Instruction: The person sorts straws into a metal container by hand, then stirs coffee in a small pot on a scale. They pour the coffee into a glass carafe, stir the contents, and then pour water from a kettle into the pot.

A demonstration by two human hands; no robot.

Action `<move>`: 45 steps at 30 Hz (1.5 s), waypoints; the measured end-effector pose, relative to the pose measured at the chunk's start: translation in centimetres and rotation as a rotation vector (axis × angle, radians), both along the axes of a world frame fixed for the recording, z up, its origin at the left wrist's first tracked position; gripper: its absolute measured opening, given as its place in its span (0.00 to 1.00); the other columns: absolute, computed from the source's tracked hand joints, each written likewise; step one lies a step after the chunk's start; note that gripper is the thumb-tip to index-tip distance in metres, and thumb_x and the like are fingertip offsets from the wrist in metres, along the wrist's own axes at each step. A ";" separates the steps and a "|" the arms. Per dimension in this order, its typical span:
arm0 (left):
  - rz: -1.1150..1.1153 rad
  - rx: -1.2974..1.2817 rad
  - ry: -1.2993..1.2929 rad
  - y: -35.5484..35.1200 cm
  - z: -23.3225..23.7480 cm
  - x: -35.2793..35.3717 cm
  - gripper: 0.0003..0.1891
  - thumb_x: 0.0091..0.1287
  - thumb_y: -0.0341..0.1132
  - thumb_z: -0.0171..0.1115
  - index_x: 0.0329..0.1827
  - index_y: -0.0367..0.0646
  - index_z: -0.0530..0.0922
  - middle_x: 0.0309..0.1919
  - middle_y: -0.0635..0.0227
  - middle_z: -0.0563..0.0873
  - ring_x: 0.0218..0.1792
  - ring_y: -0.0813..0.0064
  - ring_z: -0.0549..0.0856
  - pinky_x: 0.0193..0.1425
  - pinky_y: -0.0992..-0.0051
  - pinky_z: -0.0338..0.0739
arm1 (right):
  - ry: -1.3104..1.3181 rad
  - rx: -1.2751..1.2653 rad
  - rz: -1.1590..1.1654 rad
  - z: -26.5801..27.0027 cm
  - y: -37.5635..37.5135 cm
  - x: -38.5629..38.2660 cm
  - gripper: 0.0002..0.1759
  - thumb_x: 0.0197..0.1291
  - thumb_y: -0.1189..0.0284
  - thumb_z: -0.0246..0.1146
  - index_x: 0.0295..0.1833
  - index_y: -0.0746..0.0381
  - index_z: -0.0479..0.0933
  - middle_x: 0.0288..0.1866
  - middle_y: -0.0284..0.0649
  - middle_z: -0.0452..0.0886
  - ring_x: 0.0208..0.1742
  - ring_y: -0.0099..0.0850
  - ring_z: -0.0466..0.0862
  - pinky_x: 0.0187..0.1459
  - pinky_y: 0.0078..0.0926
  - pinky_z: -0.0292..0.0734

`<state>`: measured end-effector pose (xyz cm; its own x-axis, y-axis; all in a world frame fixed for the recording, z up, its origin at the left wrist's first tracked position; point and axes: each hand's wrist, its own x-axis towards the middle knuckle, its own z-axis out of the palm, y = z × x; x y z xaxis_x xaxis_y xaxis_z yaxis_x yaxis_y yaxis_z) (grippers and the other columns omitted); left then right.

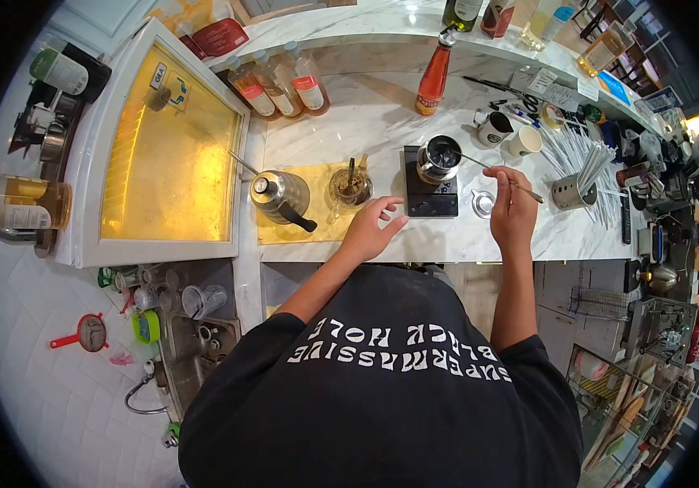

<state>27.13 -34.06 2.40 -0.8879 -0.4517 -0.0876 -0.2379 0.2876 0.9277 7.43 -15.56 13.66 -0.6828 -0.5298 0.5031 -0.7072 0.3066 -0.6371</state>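
My right hand [514, 203] pinches the handle of a long thin metal spoon [475, 161]. The spoon's far end reaches into a small metal-and-glass pot [437, 168] with dark contents, which stands on a black scale [432, 204]. Empty, its fingers apart, my left hand [373, 228] hovers left of the scale by the counter's front edge. Beyond it, a glass vessel [350, 186] holds something brown with a utensil standing in it. A gooseneck kettle [281, 195] sits on a yellow cloth [323, 230]. Near my right hand lies a small round metal lid [483, 203].
At the back stand a red bottle [434, 80] and several label-wrapped bottles [283, 84]. A dark pitcher [493, 128], a paper cup [525, 141] and a metal holder of straws [574, 193] are on the right. Left is a yellow-lit glass cabinet [172, 154], with a sink [191, 358] below.
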 end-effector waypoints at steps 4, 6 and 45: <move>-0.003 0.003 -0.006 0.1 0.0 0.4 0.23 0.73 0.41 0.72 0.68 0.42 0.81 0.53 0.59 0.87 0.47 0.71 0.85 0.55 0.69 0.82 | 0.006 0.016 0.032 0.3 0.1 0.7 0.10 0.78 0.74 0.59 0.45 0.63 0.86 0.44 0.43 0.89 0.46 0.43 0.84 0.50 0.38 0.77; -0.002 0.009 -0.012 0.2 0.0 0.6 0.23 0.73 0.41 0.72 0.68 0.42 0.81 0.53 0.59 0.87 0.48 0.71 0.85 0.56 0.69 0.82 | -0.032 0.017 -0.026 0.2 0.5 0.1 0.10 0.78 0.74 0.59 0.46 0.63 0.86 0.44 0.43 0.88 0.46 0.43 0.84 0.50 0.37 0.77; 0.046 -0.027 0.059 0.9 -0.5 -1.1 0.24 0.72 0.44 0.73 0.66 0.42 0.81 0.49 0.58 0.88 0.44 0.66 0.88 0.51 0.66 0.84 | -0.068 -0.010 0.095 1.0 0.6 -0.6 0.11 0.80 0.75 0.57 0.48 0.65 0.84 0.46 0.44 0.88 0.50 0.41 0.85 0.51 0.35 0.80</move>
